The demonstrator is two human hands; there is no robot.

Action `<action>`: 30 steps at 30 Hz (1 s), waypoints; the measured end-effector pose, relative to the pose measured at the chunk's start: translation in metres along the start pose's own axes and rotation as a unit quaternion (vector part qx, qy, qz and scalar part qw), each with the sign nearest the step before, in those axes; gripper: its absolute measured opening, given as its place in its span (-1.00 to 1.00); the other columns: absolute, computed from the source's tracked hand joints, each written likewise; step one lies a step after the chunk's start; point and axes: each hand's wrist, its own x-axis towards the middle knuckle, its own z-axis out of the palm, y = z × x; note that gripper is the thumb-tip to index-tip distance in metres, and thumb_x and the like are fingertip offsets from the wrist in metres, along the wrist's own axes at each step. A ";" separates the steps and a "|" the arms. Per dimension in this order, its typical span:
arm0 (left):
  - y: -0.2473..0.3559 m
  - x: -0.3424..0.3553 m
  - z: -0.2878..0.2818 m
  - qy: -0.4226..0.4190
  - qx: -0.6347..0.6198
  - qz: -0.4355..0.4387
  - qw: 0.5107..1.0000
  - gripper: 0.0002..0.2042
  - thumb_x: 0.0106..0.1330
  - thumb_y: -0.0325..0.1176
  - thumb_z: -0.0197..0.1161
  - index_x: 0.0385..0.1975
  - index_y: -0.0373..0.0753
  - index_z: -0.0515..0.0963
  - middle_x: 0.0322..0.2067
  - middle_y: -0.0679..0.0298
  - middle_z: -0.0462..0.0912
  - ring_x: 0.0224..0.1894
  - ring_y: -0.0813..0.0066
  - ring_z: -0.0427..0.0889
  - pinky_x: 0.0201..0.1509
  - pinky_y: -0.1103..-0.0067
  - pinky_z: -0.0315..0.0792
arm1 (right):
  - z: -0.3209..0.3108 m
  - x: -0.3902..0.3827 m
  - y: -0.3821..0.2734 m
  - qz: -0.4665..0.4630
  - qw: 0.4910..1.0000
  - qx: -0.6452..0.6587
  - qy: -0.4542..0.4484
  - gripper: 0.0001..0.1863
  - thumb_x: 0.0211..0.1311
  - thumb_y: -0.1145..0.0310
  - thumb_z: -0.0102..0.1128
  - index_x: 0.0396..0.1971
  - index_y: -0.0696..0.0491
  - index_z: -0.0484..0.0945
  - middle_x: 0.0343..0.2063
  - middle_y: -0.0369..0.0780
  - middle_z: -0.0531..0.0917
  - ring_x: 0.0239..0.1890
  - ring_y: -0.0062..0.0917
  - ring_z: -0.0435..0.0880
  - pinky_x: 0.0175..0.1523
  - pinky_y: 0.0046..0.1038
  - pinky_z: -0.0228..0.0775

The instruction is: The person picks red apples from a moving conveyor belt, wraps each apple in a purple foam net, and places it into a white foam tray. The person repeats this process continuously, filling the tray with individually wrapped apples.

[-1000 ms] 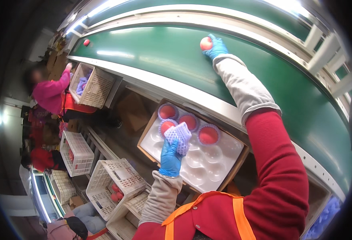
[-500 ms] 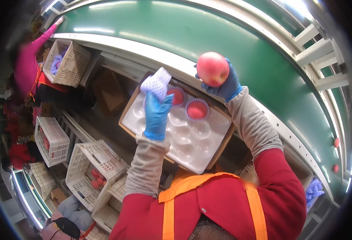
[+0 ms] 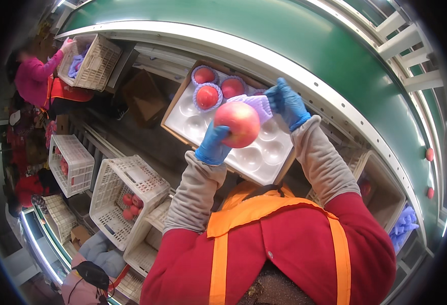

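My left hand [image 3: 215, 144], in a blue glove, grips a large red apple [image 3: 237, 124] above the box. A lilac foam net [image 3: 258, 105] stretches from the apple's upper right side to my right hand [image 3: 287, 103], also blue-gloved. The fingers of that hand are curled at the net's end and seem to pinch it; the contact is partly hidden. Beneath is a cardboard box with a white moulded tray [image 3: 185, 109]. Several netted apples, among them one apple [image 3: 207, 96] near the left, sit in its far cups. Nearer cups are bare.
A green conveyor belt [image 3: 305, 46] with a white metal rail [image 3: 223, 36] curves past the box's far side. White crates [image 3: 127, 195] stand at the left, one holding apples. A co-worker in pink [image 3: 33, 79] is beside a crate [image 3: 99, 63] at far left. Purple nets [image 3: 404, 226] lie at right.
The apple has passed from my right hand to my left and come down over the box. The net is now by my right hand. More netted apples show in the tray as the view shifted.
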 end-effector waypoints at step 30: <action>-0.058 -0.011 -0.029 0.317 0.341 0.268 0.843 -0.26 -0.08 -0.37 0.51 0.13 -0.18 0.23 0.00 0.19 0.38 0.02 0.35 0.44 0.10 0.48 0.42 | 0.121 -0.051 0.097 -0.273 0.945 -0.122 0.133 -0.87 0.22 0.46 0.23 -0.29 0.06 0.46 -0.49 -0.43 0.47 -0.43 -0.82 0.42 -0.37 -0.71 0.38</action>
